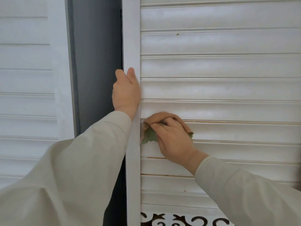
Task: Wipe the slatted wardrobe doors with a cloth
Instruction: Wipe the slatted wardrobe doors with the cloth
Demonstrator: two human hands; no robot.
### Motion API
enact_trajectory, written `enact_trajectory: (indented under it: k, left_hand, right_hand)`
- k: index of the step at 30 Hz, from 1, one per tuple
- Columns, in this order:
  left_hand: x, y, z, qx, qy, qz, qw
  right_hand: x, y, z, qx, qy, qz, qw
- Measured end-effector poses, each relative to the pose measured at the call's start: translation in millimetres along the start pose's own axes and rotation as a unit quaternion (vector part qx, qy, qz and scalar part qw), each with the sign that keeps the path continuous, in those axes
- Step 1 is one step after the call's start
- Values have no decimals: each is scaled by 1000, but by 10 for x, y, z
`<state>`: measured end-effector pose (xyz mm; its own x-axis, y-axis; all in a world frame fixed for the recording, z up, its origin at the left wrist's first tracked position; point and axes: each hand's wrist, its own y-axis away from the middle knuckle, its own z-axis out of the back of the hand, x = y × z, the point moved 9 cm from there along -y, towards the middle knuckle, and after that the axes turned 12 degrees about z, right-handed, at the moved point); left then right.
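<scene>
Steadying the white slatted wardrobe door [219,88] by its plain upright frame, my left hand [126,91] grips that left edge, thumb lying up the front face and fingers curled round behind into the dark gap [97,62] between this door and the other white slatted door [27,79] at the far left. If my left grip slackens, I judge the door would swing away under the wiping pressure, and my fingers behind the edge could get pinched should it swing shut.

Further right, my right hand [172,134] is closed on the small crumpled green cloth [149,136], pressing it against a slat right at the slat's left end, where it meets the frame. The cloth is bunched so small that little of it shows beyond my fingers; my knuckles may scrape the slat lips, and the corner may be missed. Brownish worn lines run along several slat edges, so I reckon hard rubbing there could lift more paint.

The black-and-white scrollwork panel [179,220] sits at the door's bottom edge. I can read no brand, label or writing anywhere.
</scene>
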<state>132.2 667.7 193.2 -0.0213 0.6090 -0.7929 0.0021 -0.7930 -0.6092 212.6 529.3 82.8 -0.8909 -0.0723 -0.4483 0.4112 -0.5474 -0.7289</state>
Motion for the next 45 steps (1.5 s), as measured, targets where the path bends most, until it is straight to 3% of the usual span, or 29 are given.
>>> enact_trajectory:
  k: [5, 14, 21, 31, 38, 41, 45]
  left_hand:
    - [5, -23, 1, 8, 3, -5, 1000]
    - [6, -13, 2, -2, 0, -2, 1000]
    - [1, -19, 9, 4, -8, -4, 1000]
    - [-9, 6, -5, -11, -11, -1, 1000]
    - [14, -27, 15, -1, -4, -4, 1000]
    - [25, -41, 8, -1, -5, -2, 1000]
    - [38, -41, 7, -5, 10, 6, 1000]
  right_hand:
    - [-12, -79, -56, 24, 4, -14, 1000]
    - [-224, 152, 282, -107, 39, -84, 990]
    - [77, -198, -32, -40, -1, -42, 998]
    - [-393, 470, 503, -165, 97, -133, 972]
    - [-24, -24, 121, -84, 37, -51, 994]
    - [-242, 243, 293, -88, 63, -47, 993]
    - [-706, 909, 763, -144, 148, -105, 973]
